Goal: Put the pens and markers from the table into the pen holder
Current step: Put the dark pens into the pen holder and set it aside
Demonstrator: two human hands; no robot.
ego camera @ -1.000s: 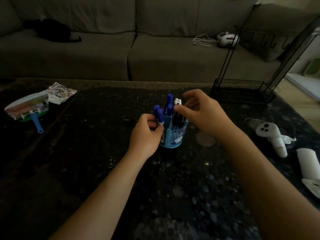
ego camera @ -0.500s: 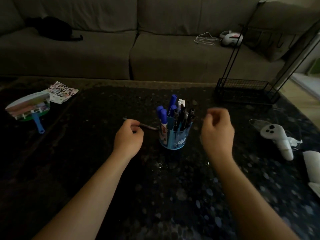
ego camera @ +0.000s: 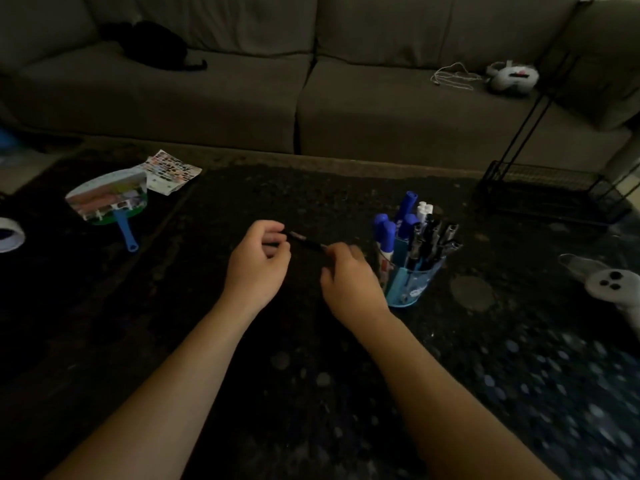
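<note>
A blue pen holder (ego camera: 412, 287) stands upright on the dark table (ego camera: 311, 393), right of centre. Several blue markers (ego camera: 389, 235) and black pens (ego camera: 431, 242) stick out of it. Left of the holder, a thin dark pen (ego camera: 306, 241) lies level between my two hands. My left hand (ego camera: 258, 263) pinches its left end. The fingertips of my right hand (ego camera: 346, 278) close on its right end. My right hand sits just beside the holder's left wall.
A hand fan with a blue handle (ego camera: 110, 206) and a printed sheet (ego camera: 169, 171) lie at the table's far left. A white controller (ego camera: 609, 285) rests at the right edge, a black wire rack (ego camera: 550, 192) behind it. A sofa (ego camera: 311, 81) runs beyond the table.
Both hands left the holder. My left hand drew a dark pen out to the left, and my right hand crossed in front of the holder to grip its other end.
</note>
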